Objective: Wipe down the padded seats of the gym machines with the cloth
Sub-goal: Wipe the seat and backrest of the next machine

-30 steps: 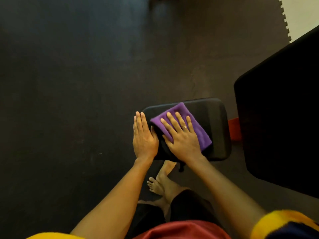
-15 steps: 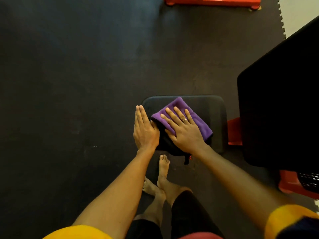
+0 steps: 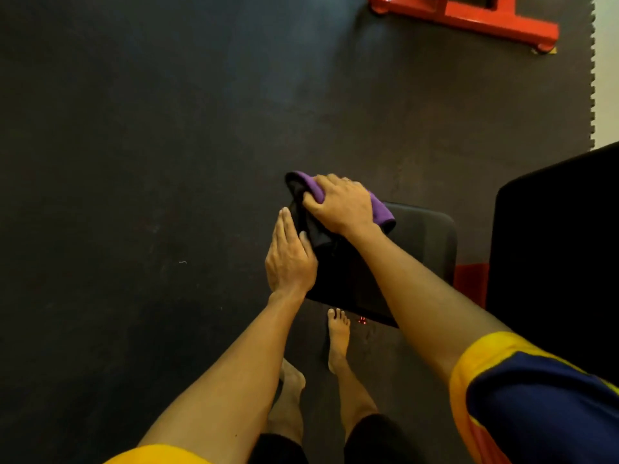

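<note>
A: Starting nearest, what is showing at the bottom of the frame?

B: Bare feet [image 3: 338, 336] are standing on the dark floor [image 3: 134, 162], just below the near edge of the seat [image 3: 418, 242].

A: And the hands?

B: The left hand [image 3: 291, 259] is lying open at centre frame, fingers straight, touching the seat's left side. I'm reading that as bracing the pad. Just above it, the right hand [image 3: 341, 205] is gripping the cloth [image 3: 382, 212], with its fingers curling over the top and the thumb tucking against the cloth's dark fold.

A: Where is the cloth sitting?

B: It is bunching over the seat's far left corner, and part of it is poking past the edge toward the upper left.

A: So which step is going on?

B: I'm judging it as wiping this seat's corner and rim. The top is lying bare to the right.

A: What is the next move calling for?

B: Probably drawing the cloth back rightward across the top, pressing flat, with the left hand bracing. The big pad [image 3: 552, 246] at the right edge is likely waiting its turn.

A: Anything farther?

B: An orange frame [image 3: 469, 15] is sitting at the upper right, well apart.
</note>
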`<state>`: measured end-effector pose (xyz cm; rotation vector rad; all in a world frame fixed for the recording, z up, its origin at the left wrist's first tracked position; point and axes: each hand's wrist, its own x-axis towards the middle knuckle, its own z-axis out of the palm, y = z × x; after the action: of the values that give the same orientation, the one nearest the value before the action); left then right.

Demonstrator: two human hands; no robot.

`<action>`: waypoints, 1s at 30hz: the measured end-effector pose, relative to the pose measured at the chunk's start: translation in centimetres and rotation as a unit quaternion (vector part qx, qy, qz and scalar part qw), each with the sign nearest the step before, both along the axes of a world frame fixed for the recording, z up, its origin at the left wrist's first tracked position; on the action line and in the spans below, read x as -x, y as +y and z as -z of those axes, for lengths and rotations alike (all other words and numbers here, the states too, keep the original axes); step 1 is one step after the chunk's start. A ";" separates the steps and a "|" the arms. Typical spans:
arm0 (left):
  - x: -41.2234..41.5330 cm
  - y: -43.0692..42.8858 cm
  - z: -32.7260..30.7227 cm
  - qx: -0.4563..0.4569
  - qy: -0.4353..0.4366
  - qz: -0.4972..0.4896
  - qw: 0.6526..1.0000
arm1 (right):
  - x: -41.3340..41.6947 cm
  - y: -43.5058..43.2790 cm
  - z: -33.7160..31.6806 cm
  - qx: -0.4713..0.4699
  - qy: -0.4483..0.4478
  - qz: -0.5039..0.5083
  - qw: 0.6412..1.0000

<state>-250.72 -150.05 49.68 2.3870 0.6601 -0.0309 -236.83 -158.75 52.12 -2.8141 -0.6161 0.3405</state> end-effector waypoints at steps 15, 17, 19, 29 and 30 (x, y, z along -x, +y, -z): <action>-0.2 0.1 -0.2 0.016 -0.008 -0.002 1.000 | -1.9 3.4 -0.3 0.045 0.082 0.038 0.995; -0.3 0.1 -0.2 -0.001 -0.002 -0.003 1.000 | -1.3 1.3 -0.3 0.048 0.040 0.096 0.993; -0.4 0.1 -0.1 0.001 0.003 -0.006 1.000 | -0.2 0.6 -0.2 0.045 -0.013 0.117 0.992; 0.2 -0.2 -0.4 0.027 -0.020 -0.050 0.998 | 7.4 -2.1 0.4 -0.053 -0.006 -0.012 0.998; 0.3 -0.4 -0.4 0.043 -0.016 -0.080 0.996 | 8.2 -3.5 0.3 -0.035 -0.008 -0.020 0.999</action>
<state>-251.04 -150.43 50.10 2.2418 0.8155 0.0453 -245.04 -162.27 51.79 -2.7425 -0.6752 0.2992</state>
